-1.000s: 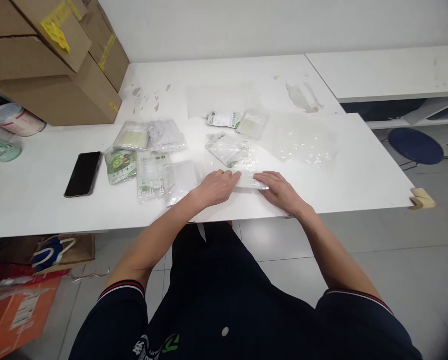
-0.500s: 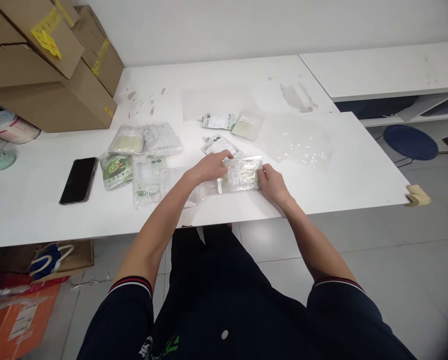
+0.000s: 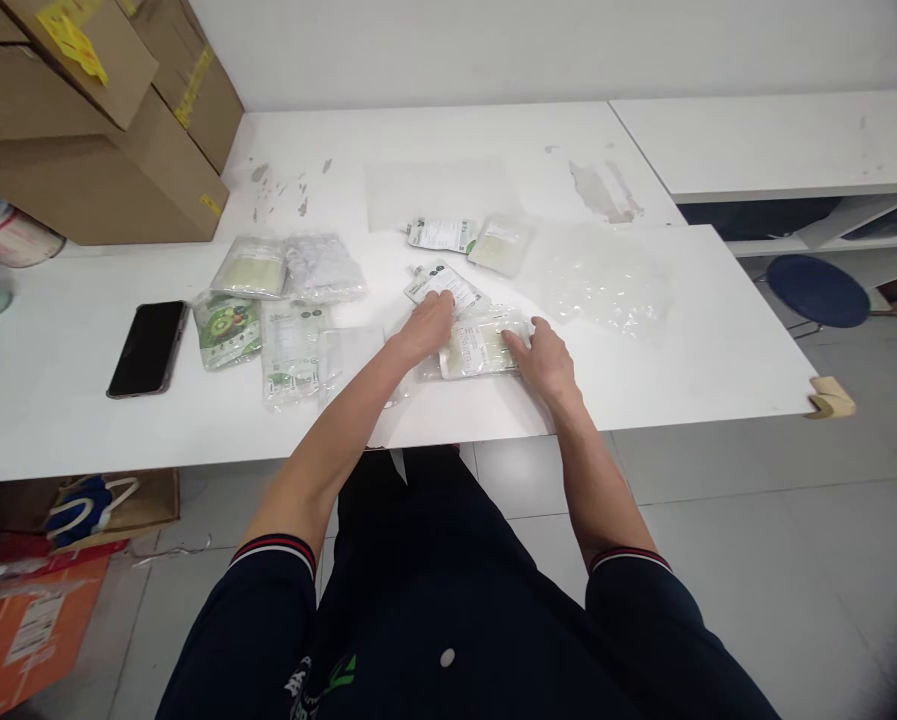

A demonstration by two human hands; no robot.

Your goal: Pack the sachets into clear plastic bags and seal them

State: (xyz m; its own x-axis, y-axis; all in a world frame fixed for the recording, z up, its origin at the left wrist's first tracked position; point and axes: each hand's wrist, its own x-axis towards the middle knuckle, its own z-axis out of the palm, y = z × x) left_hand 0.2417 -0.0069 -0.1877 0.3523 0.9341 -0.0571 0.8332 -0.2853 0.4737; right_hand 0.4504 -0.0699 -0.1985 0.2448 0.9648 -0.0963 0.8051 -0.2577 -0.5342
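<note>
Clear packet [image 3: 482,347] pinned between left hand [image 3: 429,325] and right hand [image 3: 545,360], near table [image 3: 680,370] front edge

Single head-worn view, forward and down, close over the table [image 3: 718,330].

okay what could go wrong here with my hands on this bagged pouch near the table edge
The bagged pouch under your left hand and right hand lies close to the table edge, so a push toward you might slide it off. The slippery clear bags and nearby pouch could get dragged along.
</note>
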